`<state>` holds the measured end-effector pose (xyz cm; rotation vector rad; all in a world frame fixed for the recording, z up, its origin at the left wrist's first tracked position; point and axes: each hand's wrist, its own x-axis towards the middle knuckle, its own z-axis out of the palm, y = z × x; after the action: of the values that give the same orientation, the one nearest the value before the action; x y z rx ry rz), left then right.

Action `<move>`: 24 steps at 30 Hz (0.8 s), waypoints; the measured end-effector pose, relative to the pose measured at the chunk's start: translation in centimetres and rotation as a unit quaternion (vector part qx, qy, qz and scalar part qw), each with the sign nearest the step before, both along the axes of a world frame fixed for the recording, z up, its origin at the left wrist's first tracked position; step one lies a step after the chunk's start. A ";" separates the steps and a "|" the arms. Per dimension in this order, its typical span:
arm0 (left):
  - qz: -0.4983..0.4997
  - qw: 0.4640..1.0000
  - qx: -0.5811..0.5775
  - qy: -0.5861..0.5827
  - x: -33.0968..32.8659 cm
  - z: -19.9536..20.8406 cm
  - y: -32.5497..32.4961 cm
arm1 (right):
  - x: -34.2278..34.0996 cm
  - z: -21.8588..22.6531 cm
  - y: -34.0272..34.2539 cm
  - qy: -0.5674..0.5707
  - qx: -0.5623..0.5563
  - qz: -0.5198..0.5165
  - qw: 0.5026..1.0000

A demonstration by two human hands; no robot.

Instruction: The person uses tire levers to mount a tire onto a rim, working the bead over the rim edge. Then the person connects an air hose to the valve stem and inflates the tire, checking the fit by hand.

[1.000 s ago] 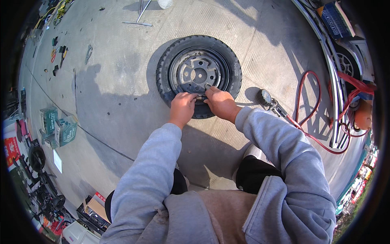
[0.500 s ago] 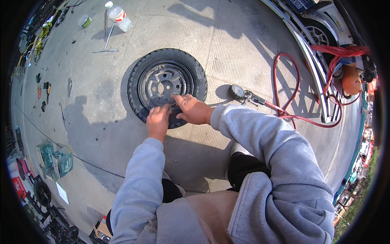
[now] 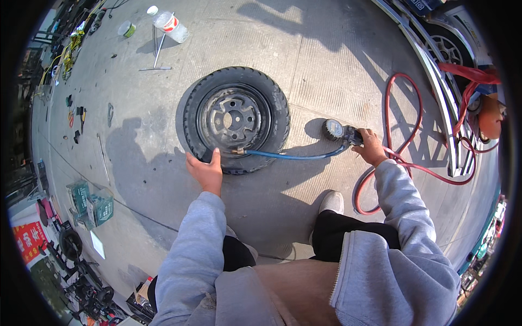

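A small black tyre (image 3: 280,111) on a dark steel wheel rim (image 3: 235,120) lies flat on the concrete. At its near left edge is my left hand (image 3: 205,171), thumb and fingers apart, touching the tread and sidewall. My right hand (image 3: 372,149) is closed around the handle of a tyre inflator (image 3: 354,136) with a round dial gauge (image 3: 333,130). From the inflator a blue hose (image 3: 293,157) runs left across the tyre to a brass-coloured chuck (image 3: 238,151) at the rim's near side. The valve under the chuck is hidden.
A red air hose (image 3: 420,117) loops at the right beside a metal frame (image 3: 435,81). Behind the wheel are a plastic bottle (image 3: 173,27) and a T-handled tool (image 3: 157,54). Green boxes (image 3: 99,207), a thin rod (image 3: 103,157) and pliers (image 3: 81,117) lie left.
My right hand has left the tyre and moved right onto the inflator. The inflator's blue hose is now visible, stretched to the rim. My left hand has opened and shifted slightly along the tyre's edge.
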<state>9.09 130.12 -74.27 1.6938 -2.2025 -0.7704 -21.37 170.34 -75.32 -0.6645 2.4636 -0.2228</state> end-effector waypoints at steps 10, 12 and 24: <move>0.249 0.843 0.435 0.194 -1.7 1.0 2.7 | -1.7 0.6 -0.5 -0.045 0.038 0.060 0.996; 0.264 0.838 0.434 0.197 -2.1 0.9 2.7 | -1.6 0.6 -0.7 -0.034 0.032 0.060 0.997; 0.272 0.813 0.463 0.223 -2.5 1.6 2.2 | -1.3 0.2 -0.7 -0.008 0.030 0.045 0.999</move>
<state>6.54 132.29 -72.64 2.0402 -0.9177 -1.9823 -22.63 169.62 -75.10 -0.7423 2.4090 -0.1182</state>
